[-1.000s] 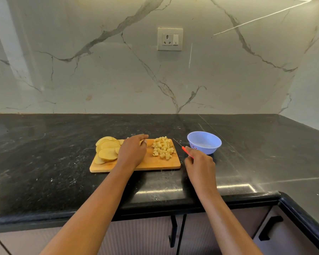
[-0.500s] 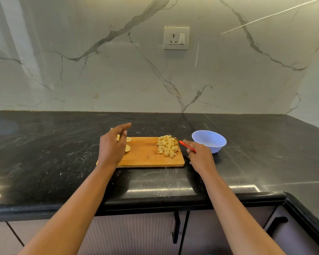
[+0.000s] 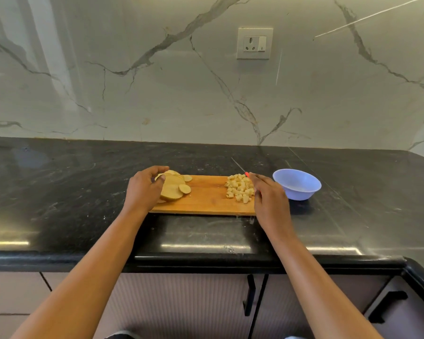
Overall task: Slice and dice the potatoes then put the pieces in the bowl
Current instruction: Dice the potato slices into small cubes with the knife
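On the board point(image 3: 206, 203), the left hand point(image 3: 142, 189) curls fingers and thumb round the stacked slices point(image 3: 173, 190), likely squaring them for dicing. The right hand point(image 3: 269, 199) grips the knife point(image 3: 238, 165), blade pointing away, beside the dice point(image 3: 240, 189). The bowl point(image 3: 300, 195) stands just right for loading.

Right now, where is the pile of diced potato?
Head view: the diced potato sits on the right end of the cutting board, beside the right hand holding the knife, with the blue bowl further right.
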`<state>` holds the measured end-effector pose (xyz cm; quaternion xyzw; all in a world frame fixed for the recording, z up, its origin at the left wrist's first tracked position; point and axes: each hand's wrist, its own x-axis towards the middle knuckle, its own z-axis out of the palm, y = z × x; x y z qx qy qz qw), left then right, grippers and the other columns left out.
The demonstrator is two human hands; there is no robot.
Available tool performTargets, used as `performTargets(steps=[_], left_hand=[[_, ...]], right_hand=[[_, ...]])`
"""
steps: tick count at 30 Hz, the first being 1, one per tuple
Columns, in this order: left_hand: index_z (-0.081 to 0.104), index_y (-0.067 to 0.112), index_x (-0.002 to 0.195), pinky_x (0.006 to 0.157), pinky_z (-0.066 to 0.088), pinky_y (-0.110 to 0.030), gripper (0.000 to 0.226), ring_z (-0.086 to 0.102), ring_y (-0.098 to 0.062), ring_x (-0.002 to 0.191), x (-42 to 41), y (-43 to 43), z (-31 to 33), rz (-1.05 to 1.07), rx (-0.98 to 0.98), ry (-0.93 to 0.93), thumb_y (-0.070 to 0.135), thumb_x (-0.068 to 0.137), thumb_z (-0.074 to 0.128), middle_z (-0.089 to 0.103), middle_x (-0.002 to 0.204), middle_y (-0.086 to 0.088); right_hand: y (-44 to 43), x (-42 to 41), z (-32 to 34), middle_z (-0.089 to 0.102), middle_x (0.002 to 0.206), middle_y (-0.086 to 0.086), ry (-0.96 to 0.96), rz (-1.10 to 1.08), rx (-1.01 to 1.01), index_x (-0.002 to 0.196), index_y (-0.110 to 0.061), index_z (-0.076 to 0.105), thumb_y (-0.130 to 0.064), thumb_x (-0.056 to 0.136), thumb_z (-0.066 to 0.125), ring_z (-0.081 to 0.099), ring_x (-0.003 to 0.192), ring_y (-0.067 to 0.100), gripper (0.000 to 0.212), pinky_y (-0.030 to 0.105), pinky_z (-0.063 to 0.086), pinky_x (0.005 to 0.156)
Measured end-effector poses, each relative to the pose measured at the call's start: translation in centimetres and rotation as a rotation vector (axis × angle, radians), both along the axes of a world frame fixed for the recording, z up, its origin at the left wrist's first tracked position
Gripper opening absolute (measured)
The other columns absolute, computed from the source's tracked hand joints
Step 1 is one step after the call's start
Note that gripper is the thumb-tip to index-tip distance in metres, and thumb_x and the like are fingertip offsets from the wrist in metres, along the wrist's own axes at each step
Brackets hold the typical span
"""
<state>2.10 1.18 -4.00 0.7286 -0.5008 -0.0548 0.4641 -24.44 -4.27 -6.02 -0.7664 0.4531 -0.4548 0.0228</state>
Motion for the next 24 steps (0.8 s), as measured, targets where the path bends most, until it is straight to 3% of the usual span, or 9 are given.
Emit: performTargets(steps=[4,6,8,10,16,24], left_hand=[[0.058,0.031,0.126,0.098,0.042,-0.039,0.038,0.049,-0.016,0.115,1.2,0.1,-0.4,-0.113,0.108,-0.217,0.039,0.089,0.062,0.053,0.134,0.003],[0.053,0.034,0.132,0.114,0.024,-0.048,0.05,0.034,-0.02,0.135,0.9,-0.3,-0.6,-0.149,0.213,-0.468,0.054,0.087,0.056,0.042,0.146,0.006],[0.046,0.036,0.137,0.118,0.006,-0.05,0.058,0.02,-0.02,0.143,0.1,-0.8,-0.8,-0.162,0.299,-0.636,0.064,0.086,0.049,0.03,0.153,0.006],[0.045,0.035,0.138,0.117,0.0,-0.049,0.059,0.014,-0.02,0.145,-0.8,-1.4,-0.8,-0.157,0.339,-0.693,0.064,0.087,0.046,0.024,0.156,0.004],[0.059,0.036,0.122,0.113,0.015,-0.047,0.043,0.026,-0.016,0.14,-1.3,-2.3,-0.3,-0.117,0.337,-0.688,0.058,0.086,0.053,0.034,0.151,0.009],[0.059,0.037,0.123,0.107,0.017,-0.044,0.047,0.031,-0.015,0.135,-0.6,-1.9,-0.1,-0.041,0.308,-0.671,0.063,0.085,0.052,0.044,0.144,0.015]], right_hand=[[1.2,3.8,-0.2,0.062,0.12,0.008,0.034,0.069,-0.04,0.134,-0.013,0.054,0.001,0.092,0.05,0.053,0.115,0.023,0.044,0.026,0.04,0.096],[1.6,5.1,-0.3,0.063,0.119,0.009,0.037,0.087,-0.046,0.134,-0.012,0.054,0.0,0.093,0.05,0.055,0.113,0.022,0.043,0.021,0.037,0.092],[1.7,5.5,-0.3,0.063,0.12,0.008,0.033,0.084,-0.044,0.135,-0.013,0.053,-0.002,0.094,0.05,0.055,0.112,0.022,0.043,0.019,0.034,0.09],[1.7,5.2,-0.4,0.062,0.118,0.007,0.013,0.057,-0.027,0.135,-0.015,0.052,-0.003,0.094,0.049,0.055,0.109,0.019,0.043,0.019,0.038,0.088],[1.5,4.7,-0.4,0.063,0.111,0.003,-0.06,0.029,-0.003,0.133,-0.015,0.055,-0.001,0.094,0.048,0.057,0.101,0.017,0.042,0.024,0.045,0.082],[1.5,4.3,-0.3,0.061,0.11,0.004,-0.131,0.017,0.056,0.133,-0.016,0.054,-0.002,0.095,0.047,0.057,0.1,0.017,0.041,0.031,0.051,0.085]])
